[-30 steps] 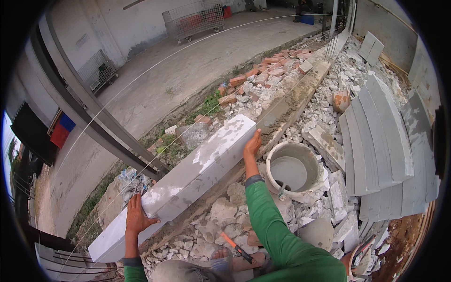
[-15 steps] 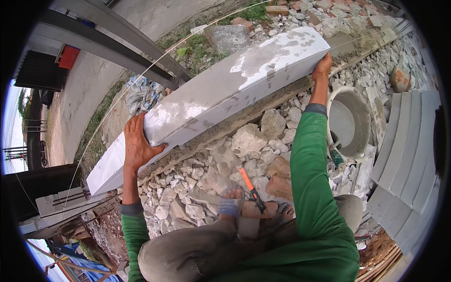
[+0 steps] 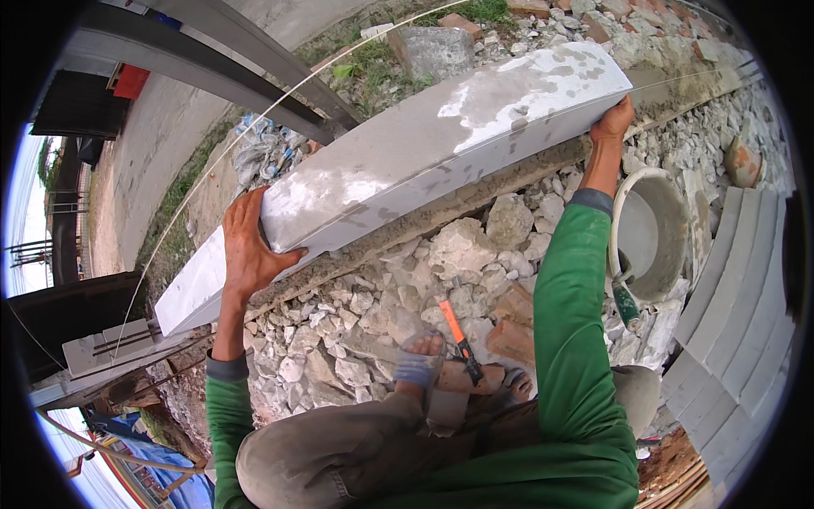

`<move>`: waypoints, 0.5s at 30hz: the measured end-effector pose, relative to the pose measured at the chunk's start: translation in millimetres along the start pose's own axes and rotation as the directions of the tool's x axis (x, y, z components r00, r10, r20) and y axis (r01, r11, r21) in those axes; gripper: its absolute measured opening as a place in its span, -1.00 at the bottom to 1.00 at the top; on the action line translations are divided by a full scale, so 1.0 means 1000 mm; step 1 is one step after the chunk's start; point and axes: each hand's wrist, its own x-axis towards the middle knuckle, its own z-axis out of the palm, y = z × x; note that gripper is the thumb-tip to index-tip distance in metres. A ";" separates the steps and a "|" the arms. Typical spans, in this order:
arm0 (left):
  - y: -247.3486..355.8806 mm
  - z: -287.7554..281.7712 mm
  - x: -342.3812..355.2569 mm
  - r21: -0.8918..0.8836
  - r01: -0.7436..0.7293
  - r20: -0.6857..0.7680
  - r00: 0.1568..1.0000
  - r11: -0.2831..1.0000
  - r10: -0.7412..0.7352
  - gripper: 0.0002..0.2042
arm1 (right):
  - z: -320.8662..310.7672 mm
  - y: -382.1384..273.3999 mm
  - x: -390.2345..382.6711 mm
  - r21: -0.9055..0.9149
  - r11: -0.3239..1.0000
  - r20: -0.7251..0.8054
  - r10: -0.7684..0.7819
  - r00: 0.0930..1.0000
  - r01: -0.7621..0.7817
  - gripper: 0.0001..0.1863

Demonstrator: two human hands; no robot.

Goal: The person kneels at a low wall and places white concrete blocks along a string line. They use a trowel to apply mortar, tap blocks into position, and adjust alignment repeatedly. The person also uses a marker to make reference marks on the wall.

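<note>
A long white block (image 3: pixel 441 136) with damp grey patches lies along the mortar-covered footing (image 3: pixel 670 85). My left hand (image 3: pixel 250 242) grips its near-left end, thumb on the front face, beside a lower white block piece (image 3: pixel 191 288) reaching leftward. My right hand (image 3: pixel 609 123) is wrapped under the block's right end. A bucket (image 3: pixel 678 242) of grey slurry stands right of my right forearm, a green-handled tool (image 3: pixel 626 305) in it. An orange-and-black tool (image 3: pixel 458 335) lies by my sandalled feet.
Broken rubble (image 3: pixel 348 314) surrounds my feet. Stacked grey slabs (image 3: pixel 729 288) are at the right. Metal posts (image 3: pixel 212 76) rise behind the block, with a taut string (image 3: pixel 233 144) and crumpled plastic (image 3: pixel 259 153) nearby. A paved path (image 3: pixel 161 170) runs beyond.
The view has swung down toward the block and my feet. The block and both hands appear slightly farther right than half a second ago, with both hands still gripping.
</note>
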 end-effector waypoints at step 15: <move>0.001 -0.002 -0.002 0.008 0.038 0.020 0.999 0.999 -0.038 0.11 | -0.017 0.015 0.022 0.047 0.997 0.091 0.061 0.994 -0.065 -0.54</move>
